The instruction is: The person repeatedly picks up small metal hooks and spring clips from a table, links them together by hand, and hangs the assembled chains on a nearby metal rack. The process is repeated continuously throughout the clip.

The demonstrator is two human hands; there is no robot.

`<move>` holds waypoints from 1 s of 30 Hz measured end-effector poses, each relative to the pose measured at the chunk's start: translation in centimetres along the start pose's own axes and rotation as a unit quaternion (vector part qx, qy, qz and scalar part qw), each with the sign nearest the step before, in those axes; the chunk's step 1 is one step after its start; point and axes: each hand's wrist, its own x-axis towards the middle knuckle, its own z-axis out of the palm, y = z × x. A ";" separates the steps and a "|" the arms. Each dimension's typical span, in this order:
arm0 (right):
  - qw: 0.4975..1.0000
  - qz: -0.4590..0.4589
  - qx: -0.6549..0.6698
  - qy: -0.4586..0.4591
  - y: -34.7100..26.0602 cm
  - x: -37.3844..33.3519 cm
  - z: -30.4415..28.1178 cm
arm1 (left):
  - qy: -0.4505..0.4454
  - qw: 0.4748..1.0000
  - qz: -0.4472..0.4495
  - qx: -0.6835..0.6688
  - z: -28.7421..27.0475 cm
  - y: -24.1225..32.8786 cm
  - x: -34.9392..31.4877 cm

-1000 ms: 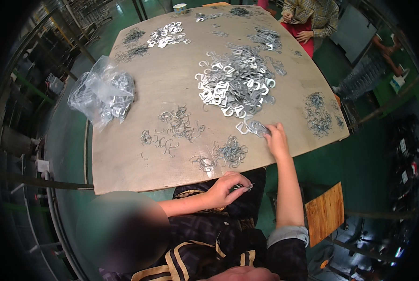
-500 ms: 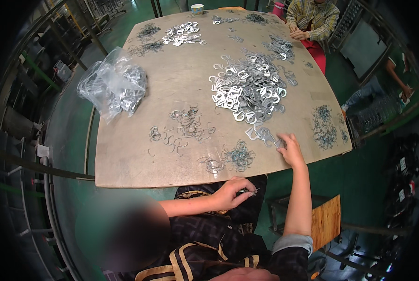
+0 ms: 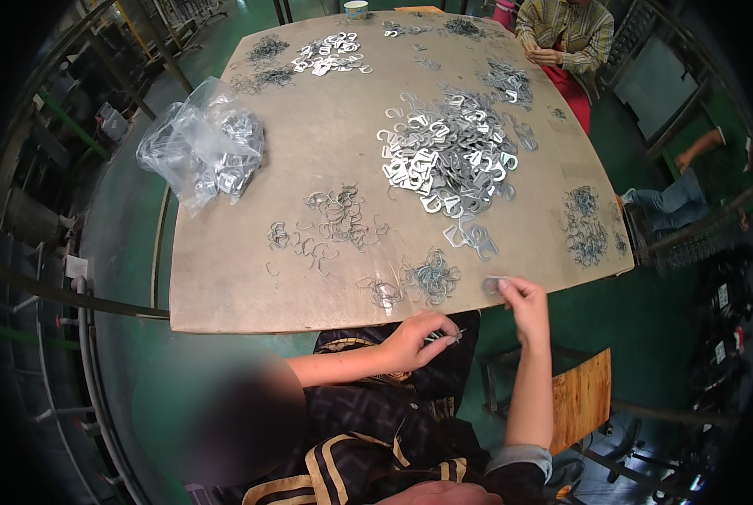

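Over the table's near edge, my right hand [image 3: 525, 307] pinches a flat grey metal hook [image 3: 491, 284] between thumb and fingertips. My left hand [image 3: 417, 341] is curled just below the edge, above my lap, with small thin wire clips [image 3: 449, 336] poking out between thumb and fingers. A small group of loose hooks [image 3: 475, 238] lies beyond my right hand, next to a large heap of the same metal hooks [image 3: 452, 151]. In front of my left hand is a tangled pile of wire clips [image 3: 434, 276], with a smaller cluster [image 3: 382, 294] beside it.
Bent wire pieces [image 3: 343, 220] are scattered left of centre on the tabletop [image 3: 250, 286]. A clear plastic bag of metal parts [image 3: 212, 151] lies at the left. More wire clips [image 3: 586, 227] sit at the right. Across the table, a person in a checked shirt [image 3: 566, 34] works at the edge.
My right hand has drawn back from the small group of hooks toward the near edge, carrying one hook. My left hand stays nearly in place.
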 end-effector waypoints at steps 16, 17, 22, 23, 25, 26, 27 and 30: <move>0.992 -0.045 0.111 -0.025 -0.2 -7.4 5.5 | 0.049 0.992 0.021 0.113 -0.1 0.9 0.2; 0.994 -0.055 0.090 -0.024 -0.1 -7.5 5.5 | 0.045 0.992 0.022 0.119 0.0 0.8 0.1; 0.996 -0.091 0.018 0.001 -0.4 -8.4 5.7 | 0.026 0.988 -0.008 0.155 -0.2 0.2 -0.4; 0.995 -0.102 0.001 0.004 -0.3 -8.4 5.8 | 0.018 0.986 -0.020 0.162 -0.2 0.2 -0.5; 0.992 -0.122 -0.034 0.012 -0.2 -8.6 6.0 | 0.005 0.989 0.006 0.148 -0.6 0.0 -0.4; 0.991 -0.125 -0.036 0.014 -0.3 -8.7 5.9 | -0.002 0.990 0.020 0.141 -0.9 -0.2 -0.3; 0.991 -0.129 -0.039 0.016 -0.4 -8.8 5.9 | 0.013 0.986 0.040 0.161 -1.6 -0.4 0.0; 0.987 -0.152 -0.052 0.024 0.0 -8.8 5.5 | 0.071 0.951 0.039 0.297 -5.7 -1.5 1.3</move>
